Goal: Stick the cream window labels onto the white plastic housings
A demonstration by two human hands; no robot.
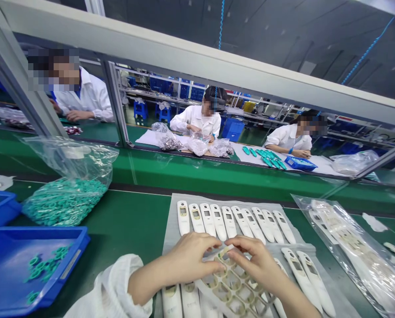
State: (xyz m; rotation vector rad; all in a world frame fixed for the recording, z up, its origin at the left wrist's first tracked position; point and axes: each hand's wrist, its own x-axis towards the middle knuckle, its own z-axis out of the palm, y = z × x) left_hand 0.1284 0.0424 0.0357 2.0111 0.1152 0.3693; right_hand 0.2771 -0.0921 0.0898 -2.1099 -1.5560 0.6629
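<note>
A thin, pale yellowish lattice sheet with rounded cells point(236, 282) is held tilted over the white plastic housings. At its upper left corner my left hand point(192, 257) pinches the edge between thumb and fingers. Close beside it my right hand point(257, 261) also has thumb and fingertips closed on the upper edge, where a small greenish spot shows. Behind my fingers stands a row of long white housings point(219, 223) with small windows, on a white foam sheet point(173, 217). More white housings point(171, 302) lie under the lattice, partly hidden by it and my hands.
To the left are a blue tray point(5, 269) with teal rings point(48, 263) and a clear bag of teal parts point(68, 198). A clear bag of white parts point(352, 247) lies right. Beyond a metal frame point(190, 42), several people in white coats point(197, 117) work.
</note>
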